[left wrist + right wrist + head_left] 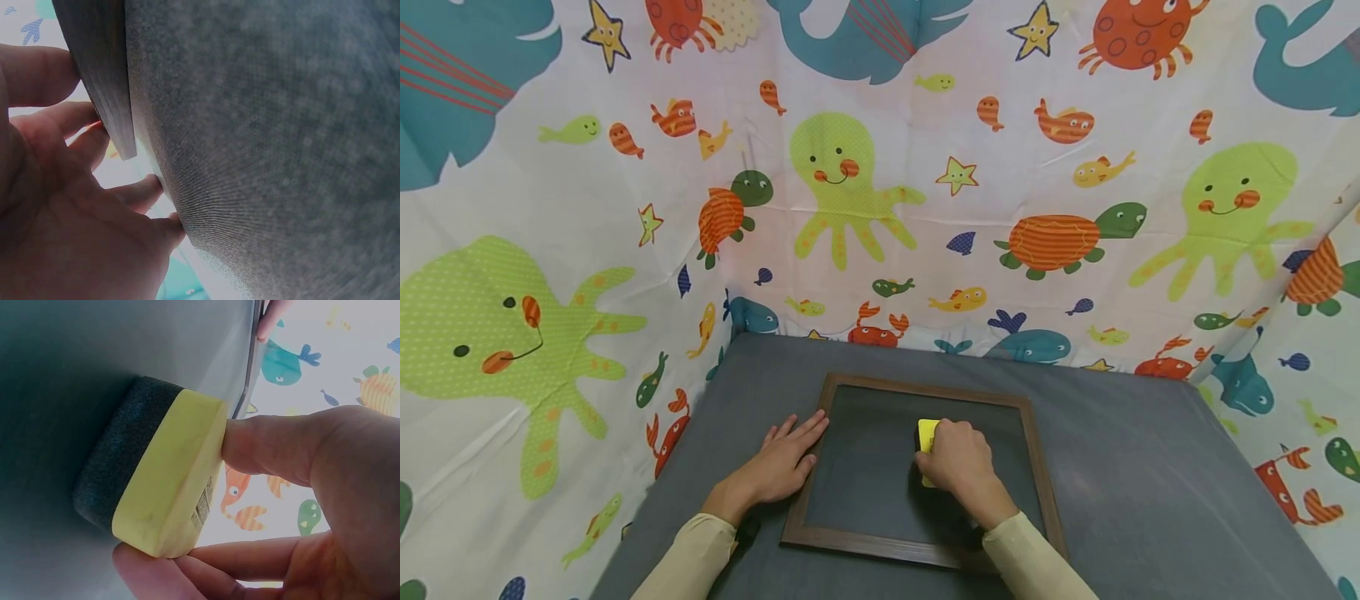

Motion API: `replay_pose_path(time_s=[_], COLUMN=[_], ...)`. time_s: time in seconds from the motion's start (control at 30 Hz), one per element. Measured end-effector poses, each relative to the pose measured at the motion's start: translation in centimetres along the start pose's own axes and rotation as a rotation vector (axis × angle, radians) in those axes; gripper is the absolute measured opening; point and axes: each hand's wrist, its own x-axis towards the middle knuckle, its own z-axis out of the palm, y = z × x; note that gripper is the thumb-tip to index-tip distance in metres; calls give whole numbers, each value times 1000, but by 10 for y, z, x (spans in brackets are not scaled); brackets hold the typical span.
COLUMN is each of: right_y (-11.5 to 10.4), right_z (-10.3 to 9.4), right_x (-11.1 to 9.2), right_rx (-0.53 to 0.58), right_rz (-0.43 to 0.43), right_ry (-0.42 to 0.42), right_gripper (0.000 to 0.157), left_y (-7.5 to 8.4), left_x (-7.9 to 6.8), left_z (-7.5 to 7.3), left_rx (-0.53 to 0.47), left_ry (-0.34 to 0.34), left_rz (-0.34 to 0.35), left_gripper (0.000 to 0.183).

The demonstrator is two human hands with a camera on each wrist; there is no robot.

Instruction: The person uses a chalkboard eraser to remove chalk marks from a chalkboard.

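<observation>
A small chalkboard (872,467) in a brown wooden frame (925,388) lies on the grey cloth. My right hand (958,458) grips a yellow chalkboard eraser (169,469) between thumb and fingers, its dark felt side (125,453) against the board right of centre. Out at the board's left edge, my left hand (782,462) rests with fingers spread and extended. In the left wrist view, the thumb and nearer fingers of that left hand (81,200) touch the wooden frame edge (109,75), while the other fingertips reach the grey cloth.
Grey cloth (1135,467) covers the table all around the board. Behind and at both sides hangs a white curtain (895,217) printed with sea animals, meeting the table's far edge.
</observation>
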Motion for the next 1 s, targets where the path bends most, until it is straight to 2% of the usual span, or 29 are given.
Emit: replay_pose_path(time_s=[1.0], right_y=[17], right_z=[-5], right_x=[-4], right_rx=[2], right_rz=[27], right_ry=[3], right_gripper=[42], left_y=[-1], left_x=[1], left_z=[1], left_rx=[-14], left_ry=[-2], left_rz=[-8], left_gripper=[61])
